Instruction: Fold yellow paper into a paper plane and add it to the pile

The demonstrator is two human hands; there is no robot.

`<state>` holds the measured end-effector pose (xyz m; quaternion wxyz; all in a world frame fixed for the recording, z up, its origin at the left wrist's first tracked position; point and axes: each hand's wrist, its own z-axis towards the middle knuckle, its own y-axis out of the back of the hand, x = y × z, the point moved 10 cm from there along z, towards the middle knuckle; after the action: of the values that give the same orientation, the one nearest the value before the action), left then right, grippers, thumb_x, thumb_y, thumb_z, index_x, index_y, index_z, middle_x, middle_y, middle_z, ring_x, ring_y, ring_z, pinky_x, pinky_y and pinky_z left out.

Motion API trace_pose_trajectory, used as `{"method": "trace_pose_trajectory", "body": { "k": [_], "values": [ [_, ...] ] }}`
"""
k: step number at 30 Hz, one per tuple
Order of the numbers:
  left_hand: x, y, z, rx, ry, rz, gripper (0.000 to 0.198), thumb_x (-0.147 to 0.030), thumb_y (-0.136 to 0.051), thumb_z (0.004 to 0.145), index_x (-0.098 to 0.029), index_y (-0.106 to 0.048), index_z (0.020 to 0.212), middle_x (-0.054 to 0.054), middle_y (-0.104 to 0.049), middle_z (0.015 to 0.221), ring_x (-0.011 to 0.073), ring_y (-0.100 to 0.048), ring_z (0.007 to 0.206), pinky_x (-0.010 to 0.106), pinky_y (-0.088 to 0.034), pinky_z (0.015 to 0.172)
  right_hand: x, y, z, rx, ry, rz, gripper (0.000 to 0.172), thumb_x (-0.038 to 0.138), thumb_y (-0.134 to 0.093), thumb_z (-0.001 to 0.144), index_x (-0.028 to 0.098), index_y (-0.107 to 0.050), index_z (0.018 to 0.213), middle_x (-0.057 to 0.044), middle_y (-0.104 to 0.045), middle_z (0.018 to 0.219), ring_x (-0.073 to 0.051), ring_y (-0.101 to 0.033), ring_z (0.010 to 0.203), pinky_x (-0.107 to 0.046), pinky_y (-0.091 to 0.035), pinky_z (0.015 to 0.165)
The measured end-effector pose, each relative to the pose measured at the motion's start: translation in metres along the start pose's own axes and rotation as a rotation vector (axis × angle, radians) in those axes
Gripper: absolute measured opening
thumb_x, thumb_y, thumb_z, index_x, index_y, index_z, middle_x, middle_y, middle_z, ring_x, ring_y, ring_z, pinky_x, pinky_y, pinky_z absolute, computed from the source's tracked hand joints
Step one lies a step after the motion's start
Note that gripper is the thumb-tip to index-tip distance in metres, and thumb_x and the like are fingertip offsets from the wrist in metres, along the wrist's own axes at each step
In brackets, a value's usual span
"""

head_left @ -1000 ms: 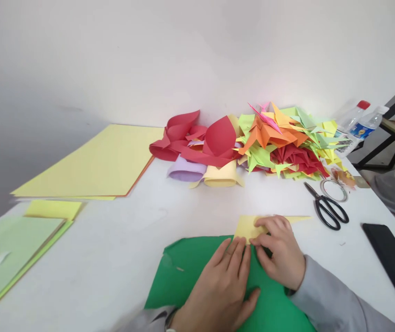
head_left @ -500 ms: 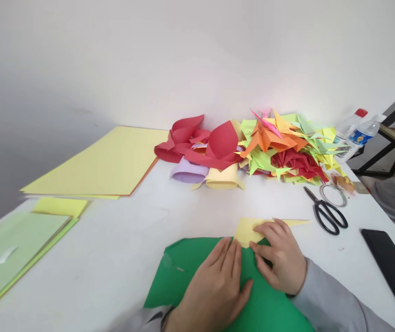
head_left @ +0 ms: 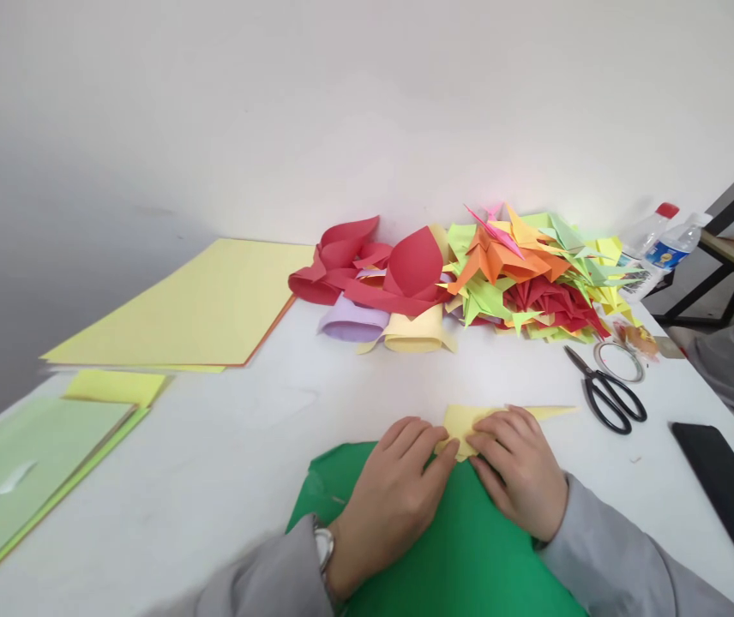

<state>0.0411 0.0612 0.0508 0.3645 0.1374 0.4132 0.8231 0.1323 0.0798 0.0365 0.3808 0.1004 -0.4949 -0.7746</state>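
A green paper sheet (head_left: 463, 557) lies on the white table (head_left: 225, 463) right in front of me. My left hand (head_left: 393, 501) rests on its far edge with the fingers bent and pressed down. My right hand (head_left: 521, 471) presses beside it, fingertips on the green edge and on a small yellow folded paper (head_left: 460, 418) that pokes out beyond the hands. Both sleeves are grey, and a watch (head_left: 324, 546) shows on my left wrist.
A heap of folded paper shapes (head_left: 521, 270) and red, lilac and yellow curled papers (head_left: 380, 287) lies at the back. Black scissors (head_left: 608, 392), a tape ring (head_left: 619, 361), two bottles (head_left: 653, 240) and a black phone (head_left: 727, 488) are on the right. Yellow sheets (head_left: 193, 308) and green sheets (head_left: 20, 471) lie left.
My left hand has slid forward and left from lying flat on the green sheet to its far edge, fingers now curled. The right hand stays put.
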Motion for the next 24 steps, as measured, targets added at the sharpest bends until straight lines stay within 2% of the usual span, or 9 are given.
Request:
{"method": "trace_pose_trajectory", "body": {
  "k": [5, 9, 14, 21, 24],
  "values": [
    [0.002, -0.009, 0.012, 0.017, 0.035, -0.102, 0.019, -0.014, -0.048, 0.092, -0.015, -0.064, 0.082, 0.006, -0.06, 0.082, 0.0184, -0.052, 0.078, 0.034, -0.048, 0.071, 0.004, 0.001, 0.003, -0.059, 0.051, -0.046, 0.015, 0.016, -0.05, 0.093, 0.018, -0.065, 0.095, -0.007, -0.067, 0.093, -0.02, -0.057, 0.093, -0.041, -0.045, 0.088],
    [0.001, -0.01, 0.018, -0.016, 0.017, -0.144, 0.023, -0.008, -0.045, 0.09, -0.015, -0.061, 0.074, 0.005, -0.06, 0.08, 0.0174, -0.049, 0.075, 0.033, -0.045, 0.07, 0.008, 0.007, 0.003, -0.113, 0.097, -0.086, 0.016, 0.013, -0.049, 0.093, 0.017, -0.064, 0.092, -0.005, -0.069, 0.09, -0.019, -0.058, 0.09, -0.039, -0.045, 0.088],
    [0.0, -0.008, 0.016, -0.03, -0.007, -0.184, 0.025, -0.004, -0.042, 0.09, -0.014, -0.06, 0.074, 0.005, -0.059, 0.077, 0.0165, -0.048, 0.072, 0.032, -0.044, 0.068, 0.017, 0.014, 0.005, -0.147, 0.144, -0.106, 0.015, 0.012, -0.05, 0.092, 0.018, -0.063, 0.09, -0.004, -0.071, 0.089, -0.017, -0.061, 0.088, -0.038, -0.044, 0.092],
    [-0.003, -0.005, 0.011, -0.053, -0.039, -0.184, 0.026, -0.004, -0.042, 0.089, -0.014, -0.058, 0.073, 0.005, -0.058, 0.074, 0.0155, -0.049, 0.071, 0.032, -0.043, 0.069, 0.033, 0.007, 0.002, -0.121, 0.278, -0.161, 0.016, 0.007, -0.05, 0.088, 0.014, -0.064, 0.084, -0.007, -0.07, 0.089, -0.019, -0.061, 0.09, -0.042, -0.042, 0.096],
    [-0.006, -0.005, 0.011, -0.054, -0.083, -0.166, 0.026, -0.002, -0.04, 0.088, -0.013, -0.058, 0.073, 0.006, -0.059, 0.074, 0.0158, -0.049, 0.071, 0.033, -0.043, 0.07, 0.036, 0.007, -0.001, -0.158, 0.308, -0.173, 0.02, 0.006, -0.048, 0.089, 0.014, -0.063, 0.08, -0.007, -0.07, 0.087, -0.019, -0.06, 0.087, -0.043, -0.042, 0.095]
  ]
}}
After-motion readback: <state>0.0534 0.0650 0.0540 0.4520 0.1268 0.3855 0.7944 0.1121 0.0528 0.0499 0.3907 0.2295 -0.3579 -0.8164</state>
